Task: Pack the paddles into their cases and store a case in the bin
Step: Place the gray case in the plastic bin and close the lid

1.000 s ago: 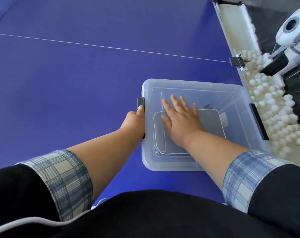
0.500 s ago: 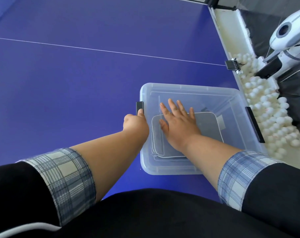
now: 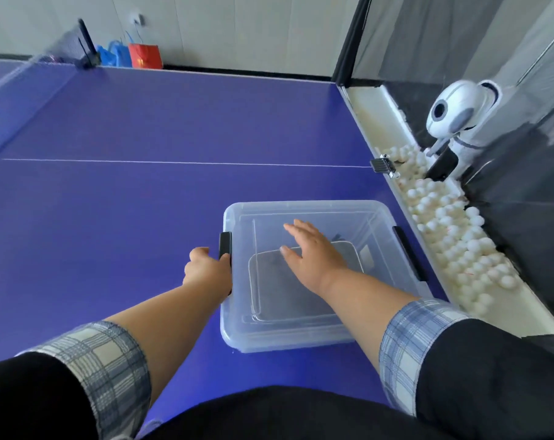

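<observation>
Two hands at the bin (image 3: pixel 288 342): our left hand (image 3: pixel 206 269) grips its latch (image 3: pixel 225 244); our right hand (image 3: pixel 313 252), fingers straight, partly covers the case (image 3: pixel 282 293) inside, possibly touching; balls (image 3: pixel 453 236) alongside.

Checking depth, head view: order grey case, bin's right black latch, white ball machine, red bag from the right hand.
1. Grey fabric case: beneath right hand.
2. Black latch: right side of clear bin.
3. White ball machine: off table, right.
4. Red bag: far wall.

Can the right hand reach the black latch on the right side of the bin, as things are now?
Probably yes. The right hand is open over the bin, and the latch sits close beside it on the bin's edge. Nothing lies between them.
</observation>
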{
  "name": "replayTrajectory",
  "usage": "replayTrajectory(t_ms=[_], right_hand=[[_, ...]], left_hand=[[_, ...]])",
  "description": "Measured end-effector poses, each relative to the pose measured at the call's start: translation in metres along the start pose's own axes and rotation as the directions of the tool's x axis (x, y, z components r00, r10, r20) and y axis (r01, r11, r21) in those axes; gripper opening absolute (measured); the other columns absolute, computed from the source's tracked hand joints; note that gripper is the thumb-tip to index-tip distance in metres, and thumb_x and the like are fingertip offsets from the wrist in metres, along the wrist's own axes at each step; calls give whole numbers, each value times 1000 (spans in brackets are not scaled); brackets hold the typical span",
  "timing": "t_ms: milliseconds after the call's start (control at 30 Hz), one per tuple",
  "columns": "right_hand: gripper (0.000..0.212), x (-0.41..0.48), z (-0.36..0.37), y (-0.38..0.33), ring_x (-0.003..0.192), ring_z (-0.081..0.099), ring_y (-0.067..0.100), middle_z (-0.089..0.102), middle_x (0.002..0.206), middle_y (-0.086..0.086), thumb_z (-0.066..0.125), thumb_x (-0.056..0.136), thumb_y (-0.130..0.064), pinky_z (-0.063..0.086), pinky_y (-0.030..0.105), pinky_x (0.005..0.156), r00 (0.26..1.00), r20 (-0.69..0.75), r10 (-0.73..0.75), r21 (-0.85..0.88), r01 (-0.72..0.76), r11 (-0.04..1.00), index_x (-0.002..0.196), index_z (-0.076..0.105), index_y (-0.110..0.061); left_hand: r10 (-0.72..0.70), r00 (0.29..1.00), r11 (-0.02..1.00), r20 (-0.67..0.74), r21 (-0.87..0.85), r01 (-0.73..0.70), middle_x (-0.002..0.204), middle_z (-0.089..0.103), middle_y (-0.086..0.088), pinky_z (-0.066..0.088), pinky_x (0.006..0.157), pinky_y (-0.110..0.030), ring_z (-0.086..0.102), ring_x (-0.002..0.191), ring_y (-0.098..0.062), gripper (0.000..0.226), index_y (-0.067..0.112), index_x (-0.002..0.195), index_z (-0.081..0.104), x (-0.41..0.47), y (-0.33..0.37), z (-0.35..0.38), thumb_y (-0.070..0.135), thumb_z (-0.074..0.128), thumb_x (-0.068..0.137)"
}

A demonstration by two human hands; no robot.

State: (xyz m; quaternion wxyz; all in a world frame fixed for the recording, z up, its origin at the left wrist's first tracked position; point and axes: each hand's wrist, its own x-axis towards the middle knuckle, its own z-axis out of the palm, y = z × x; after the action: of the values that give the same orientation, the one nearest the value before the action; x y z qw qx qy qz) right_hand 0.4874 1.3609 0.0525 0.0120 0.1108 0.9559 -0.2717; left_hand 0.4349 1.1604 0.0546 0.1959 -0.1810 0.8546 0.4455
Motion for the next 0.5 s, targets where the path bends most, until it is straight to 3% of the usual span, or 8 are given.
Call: replayTrajectory(t_ms=[100,167,233,267,367,500], right_hand=[[48,-32,-31,43,152,25,23,38,161,2,52,101,-37,18,46,122,970,-232,66,-186,-111,976,147,51,-22],[49,-63,-45,78,153,23,25,34,163,2,47,102,-41,18,52,122,924,-336,184,-228,-269,936,148,49,-23],[58,-93,-50,108,156,11,26,21,168,2,38,103,-50,15,54,123,925,-218,310,-268,-362,893,155,36,-25],[62,-106,-52,120,157,5,26,15,170,2,34,103,-54,14,53,124,931,-121,345,-282,-366,887,158,30,-25],[70,-129,-62,137,158,0,25,8,171,2,35,101,-59,14,51,125,950,17,311,-253,-297,921,160,23,-24],[71,-134,-103,127,157,6,27,15,170,5,42,100,-57,18,53,124,972,-27,233,-223,-234,946,159,26,-21]], left_hand=[[266,963,930,-46,276,-244,138,43,-4,46,78,-43,51,110,-31,59,31,145,32,-6,-14,-4,33,48,88],[502,865,739,-3,522,-427,146,39,4,43,87,-42,43,125,-27,54,36,144,34,-16,-29,0,31,44,92],[625,762,495,173,667,-557,158,27,5,31,110,-40,25,143,-24,52,36,150,29,-31,-46,13,30,39,100],[599,764,437,241,701,-563,161,20,4,22,117,-39,13,149,-23,52,34,153,24,-42,-52,20,29,35,102],[478,853,541,212,694,-475,164,12,3,12,120,-41,0,151,-23,54,32,154,20,-73,-53,34,33,35,103],[570,798,465,197,723,-511,163,18,0,14,120,-43,9,150,-25,57,31,153,24,-114,-18,36,42,41,100]])
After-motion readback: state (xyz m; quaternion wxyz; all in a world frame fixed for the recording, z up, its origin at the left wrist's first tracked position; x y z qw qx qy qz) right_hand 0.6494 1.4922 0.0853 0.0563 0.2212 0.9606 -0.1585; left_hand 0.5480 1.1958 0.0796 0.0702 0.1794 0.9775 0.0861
